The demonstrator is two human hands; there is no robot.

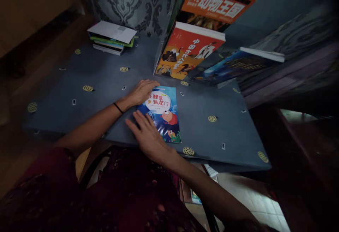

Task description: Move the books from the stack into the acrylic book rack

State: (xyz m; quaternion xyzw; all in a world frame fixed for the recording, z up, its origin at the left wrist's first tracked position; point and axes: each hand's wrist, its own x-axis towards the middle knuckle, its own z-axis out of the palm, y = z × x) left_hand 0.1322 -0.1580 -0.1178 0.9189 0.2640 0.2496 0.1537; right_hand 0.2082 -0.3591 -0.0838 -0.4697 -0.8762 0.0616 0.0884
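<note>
A thin picture book (169,119) with a blue cover, red Chinese lettering and orange fish lies closed and flat on the cloth-covered table (206,129). My left hand (143,91), with a black band at its wrist, rests at the book's upper left corner, fingers stretched out along the top edge. Lower down, my right hand (151,136) lies across the book's left side, fingers extended and thumb apart. It covers the lower left part of the cover. Neither hand is wrapped around anything.
Behind the book, a rack holds an orange-red book (189,53), an orange animal book (214,4) and a dark blue book (235,64). At the back left sits a small stack of books (112,36). Patterned curtain fabric (129,2) hangs behind the table.
</note>
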